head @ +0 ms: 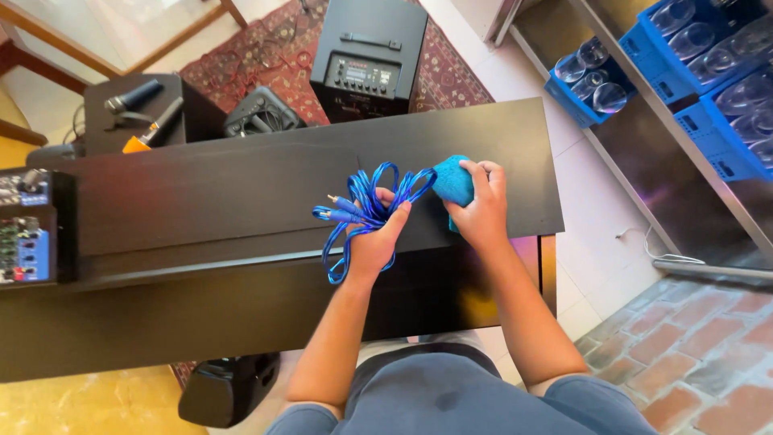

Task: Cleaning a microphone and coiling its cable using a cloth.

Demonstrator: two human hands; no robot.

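Left hand [374, 242] was closed around a glossy translucent-blue cable bundle [362, 213], loose loops dangling, gold-tipped plugs poking left. Right hand [481, 211] gripped a balled-up teal cloth [453, 181] touching one loop. Both sat just over the long dark wooden tabletop [241, 193]; black amplifier [369, 58] was on the floor beyond.

I see a glossy blue plastic-sheathed cable [362, 213] with shiny metal plug tips, coiled in my left hand [377, 242]. At three o'clock of it, my right hand [481, 211] grips a soft, matt teal cloth [453, 181]. Both sit over a dark, matt wooden-looking tabletop [241, 189] with faint grain. At one o'clock, clear glossy glasses [592, 76] fill blue plastic crates [644, 44].
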